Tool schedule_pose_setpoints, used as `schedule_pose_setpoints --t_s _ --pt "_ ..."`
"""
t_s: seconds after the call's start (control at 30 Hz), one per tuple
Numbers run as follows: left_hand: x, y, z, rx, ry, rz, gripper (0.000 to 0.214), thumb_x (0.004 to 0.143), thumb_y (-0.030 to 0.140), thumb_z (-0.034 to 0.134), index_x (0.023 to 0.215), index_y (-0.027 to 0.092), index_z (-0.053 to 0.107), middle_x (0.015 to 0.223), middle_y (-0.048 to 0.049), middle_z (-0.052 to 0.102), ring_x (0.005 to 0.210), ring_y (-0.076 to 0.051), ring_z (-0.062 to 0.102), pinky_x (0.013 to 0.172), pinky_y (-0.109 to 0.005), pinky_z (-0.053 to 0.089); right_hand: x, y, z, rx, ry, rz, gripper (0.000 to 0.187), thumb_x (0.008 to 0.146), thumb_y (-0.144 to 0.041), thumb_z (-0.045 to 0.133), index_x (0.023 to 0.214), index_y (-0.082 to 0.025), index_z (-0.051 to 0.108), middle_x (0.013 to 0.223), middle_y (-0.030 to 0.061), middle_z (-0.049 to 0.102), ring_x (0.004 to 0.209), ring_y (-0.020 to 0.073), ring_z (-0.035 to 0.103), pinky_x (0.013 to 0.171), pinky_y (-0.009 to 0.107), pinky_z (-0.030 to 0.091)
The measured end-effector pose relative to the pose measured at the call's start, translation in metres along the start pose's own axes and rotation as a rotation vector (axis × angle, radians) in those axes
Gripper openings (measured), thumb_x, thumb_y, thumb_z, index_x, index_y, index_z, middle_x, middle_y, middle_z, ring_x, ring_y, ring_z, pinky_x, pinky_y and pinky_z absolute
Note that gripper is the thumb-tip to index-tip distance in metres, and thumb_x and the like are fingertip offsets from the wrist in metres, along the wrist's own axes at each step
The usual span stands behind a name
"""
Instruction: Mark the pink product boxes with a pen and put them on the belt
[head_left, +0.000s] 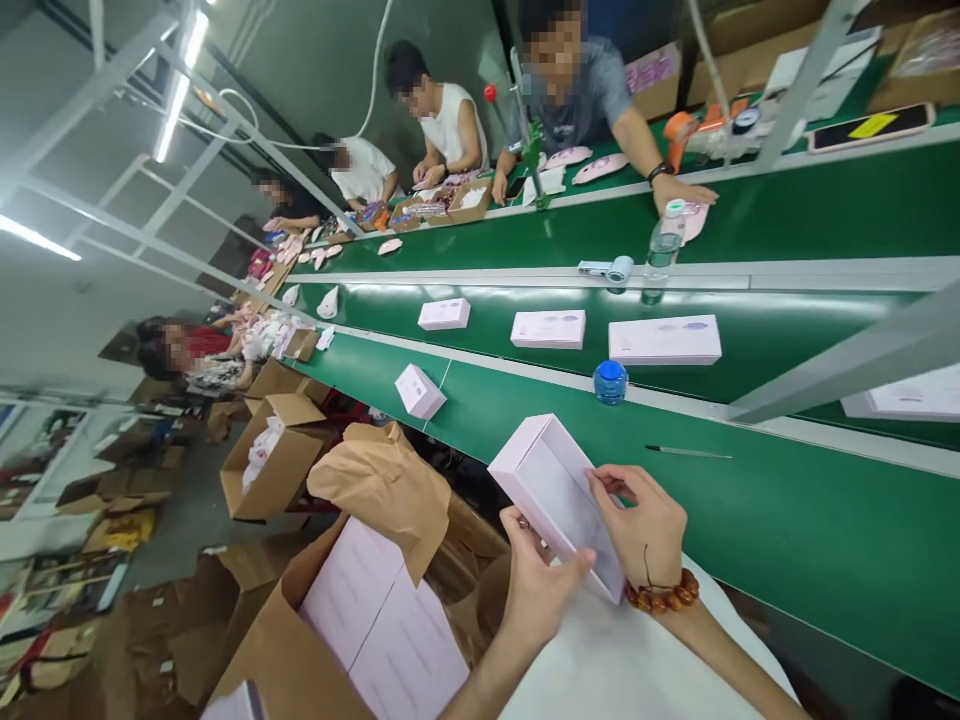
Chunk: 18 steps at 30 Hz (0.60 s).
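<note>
The left hand (541,588) and the right hand (645,530) hold an open pale pink cardboard box (551,500) up, fingers closed on its sides, so its inside can be seen.

Right of the right grip (641,525), the green belt (787,540) gives open room, out to a pen (688,452) lying on it. Ahead of the white box (551,500) held between both grips, a passage runs over the belt up to a blue-capped jar (610,382) and a metal rail (825,445) just beyond. Left of the left grip (536,590), a brown carton (277,665) of white boxes (390,610) and its raised kraft flap (382,500) stand in the way, close beside the grip.
</note>
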<state>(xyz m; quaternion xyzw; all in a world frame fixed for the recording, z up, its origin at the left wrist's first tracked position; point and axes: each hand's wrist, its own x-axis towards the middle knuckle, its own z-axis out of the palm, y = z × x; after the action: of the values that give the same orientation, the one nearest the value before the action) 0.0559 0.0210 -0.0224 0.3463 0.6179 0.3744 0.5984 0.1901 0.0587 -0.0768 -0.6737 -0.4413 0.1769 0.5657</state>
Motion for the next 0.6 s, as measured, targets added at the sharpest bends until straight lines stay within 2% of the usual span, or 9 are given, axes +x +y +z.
schedule_pose_setpoints --t_s 0.2,0.33,0.43,0.6 --pt "0.005 0.008 0.024 0.052 -0.053 0.0 0.079 0.066 0.044 0.101 0.11 0.028 0.037 0.125 -0.0135 0.07 0.115 -0.027 0.073 0.104 -0.045 0.056 0.006 0.007 -0.008 -0.05 0.146 0.034 0.027 0.101 -0.041 0.07 0.081 -0.023 0.075 0.077 0.0015 0.076 0.063 0.0162 0.07 0.063 0.029 0.062" --pt "0.007 0.01 0.033 0.083 -0.066 0.02 0.076 0.067 0.039 0.1 0.109 0.027 0.038 0.128 -0.0147 0.069 0.117 -0.027 0.071 0.103 -0.045 0.057 0.01 0.009 -0.012 -0.074 0.2 0.075 0.03 0.101 -0.045 0.069 0.081 -0.024 0.075 0.079 0.0024 0.076 0.065 0.018 0.071 0.066 0.032 0.063" --pt "0.009 0.008 0.033 0.1 -0.082 0.016 0.076 0.068 0.039 0.099 0.108 0.028 0.036 0.131 -0.0152 0.067 0.119 -0.027 0.07 0.103 -0.045 0.057 0.01 0.01 -0.014 -0.1 0.174 0.11 0.03 0.103 -0.045 0.066 0.082 -0.025 0.075 0.083 0.0038 0.077 0.069 0.0197 0.072 0.07 0.035 0.064" --pt "0.012 0.003 0.03 0.121 -0.096 -0.002 0.076 0.069 0.035 0.098 0.107 0.029 0.033 0.128 -0.0123 0.067 0.115 -0.026 0.071 0.104 -0.047 0.058 0.004 0.013 -0.013 -0.146 0.044 0.144 0.026 0.104 -0.043 0.057 0.09 -0.026 0.07 0.09 0.0062 0.075 0.083 0.0249 0.071 0.075 0.04 0.061"
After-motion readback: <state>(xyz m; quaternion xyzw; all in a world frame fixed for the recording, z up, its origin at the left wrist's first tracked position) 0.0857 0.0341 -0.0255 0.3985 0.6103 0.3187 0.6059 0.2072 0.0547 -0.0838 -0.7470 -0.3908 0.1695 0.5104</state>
